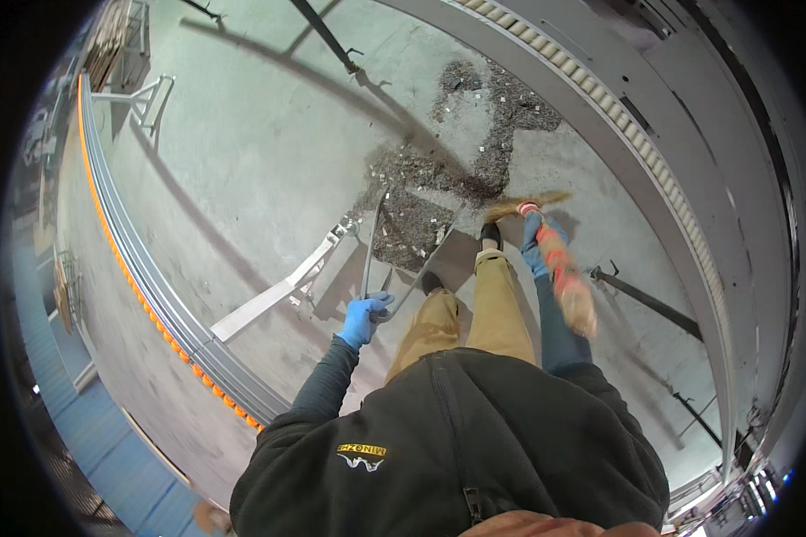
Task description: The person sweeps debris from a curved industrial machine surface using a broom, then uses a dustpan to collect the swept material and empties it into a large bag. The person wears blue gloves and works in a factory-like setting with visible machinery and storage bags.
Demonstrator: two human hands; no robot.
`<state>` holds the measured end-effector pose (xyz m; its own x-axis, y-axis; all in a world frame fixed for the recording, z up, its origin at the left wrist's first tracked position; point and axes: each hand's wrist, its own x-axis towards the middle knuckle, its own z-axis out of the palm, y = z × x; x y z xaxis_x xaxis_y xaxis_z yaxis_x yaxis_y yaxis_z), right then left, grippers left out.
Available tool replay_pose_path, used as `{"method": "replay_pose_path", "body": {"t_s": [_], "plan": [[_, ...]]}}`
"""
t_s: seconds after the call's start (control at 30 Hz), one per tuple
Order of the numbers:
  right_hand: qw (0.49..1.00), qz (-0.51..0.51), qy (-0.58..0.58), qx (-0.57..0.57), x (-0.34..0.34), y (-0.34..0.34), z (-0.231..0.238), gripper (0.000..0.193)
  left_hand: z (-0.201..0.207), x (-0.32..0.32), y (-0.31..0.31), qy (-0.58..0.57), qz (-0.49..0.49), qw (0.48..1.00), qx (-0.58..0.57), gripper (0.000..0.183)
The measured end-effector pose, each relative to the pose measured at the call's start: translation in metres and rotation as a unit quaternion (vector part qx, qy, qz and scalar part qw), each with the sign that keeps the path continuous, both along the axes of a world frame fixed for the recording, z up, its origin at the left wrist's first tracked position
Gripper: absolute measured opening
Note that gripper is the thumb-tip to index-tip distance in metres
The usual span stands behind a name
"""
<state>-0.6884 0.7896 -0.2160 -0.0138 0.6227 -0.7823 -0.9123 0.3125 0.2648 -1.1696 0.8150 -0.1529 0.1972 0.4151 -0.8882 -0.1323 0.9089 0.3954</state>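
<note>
My left hand, in a blue glove, is closed on the near end of a grey dustpan, whose two side edges spread away from it toward the floor. Dark debris with small white bits lies between those edges. My right hand, also gloved in blue, grips a straw hand broom with red wrapping; its fingers are partly smeared by motion. The broom's straw bristles fan out over the floor close to the dustpan's right edge and my right shoe.
More dark debris trails across the floor beyond the dustpan. A roller conveyor curves along the right, with dark support legs beneath. On the left runs a grey rail with orange edging, and its white leg reaches near the dustpan.
</note>
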Motion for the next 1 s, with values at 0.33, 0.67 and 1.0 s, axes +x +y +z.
{"method": "replay_pose_path", "body": {"t_s": [0.33, 0.67, 1.0], "plan": [[0.966, -0.212, -0.056, -0.14, 0.092, 0.027, -0.092, 0.019, 0.02, -0.013, 0.026, 0.034, -0.08, 0.996, 0.014, 0.045], [0.986, -0.134, 0.022, -0.101, 0.107, 0.023, -0.073, 0.08, 0.073, 0.003, 0.032, 0.03, -0.109, 0.992, 0.05, 0.046], [0.876, 0.28, -0.326, -0.22, 0.013, -0.077, -0.022, 0.059, 0.142, 0.004, 0.029, -0.015, -0.18, 0.984, 0.007, 0.042]]}}
